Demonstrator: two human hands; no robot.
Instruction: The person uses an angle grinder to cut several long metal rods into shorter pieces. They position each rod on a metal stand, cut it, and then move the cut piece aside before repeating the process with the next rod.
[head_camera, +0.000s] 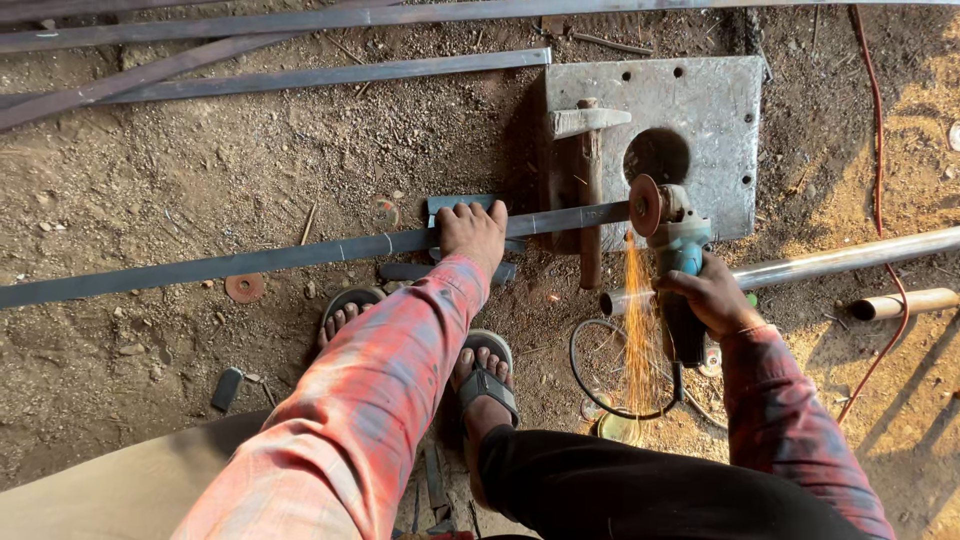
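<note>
Sleeves of red plaid fill the bottom of the view, and from them the two hands reach out over bare dirt ground. Cutting is the step in hand, as I judge it: the right hand (712, 296) has its grip wrapped tight around the body of a teal angle grinder (672, 262), fingers closed fully on it, and the disc (644, 205) meets the right end of a long flat steel bar (300, 256), throwing orange sparks (637, 330) down toward the person. The left hand (472, 230) lies on top of the bar near its middle, fingers curled over the far edge and pressing it down rather than pinching it. The bar runs from the left edge of the ground to the near edge of a grey steel plate (700, 100), where a hammer (588, 150) rests. Two sandalled feet (480, 375) stand just below the bar. A shiny pipe (850, 260) lies to the right, more bars (300, 75) well beyond. Finishing the cut would call for steady downward pressure and a firm hold-down.
</note>
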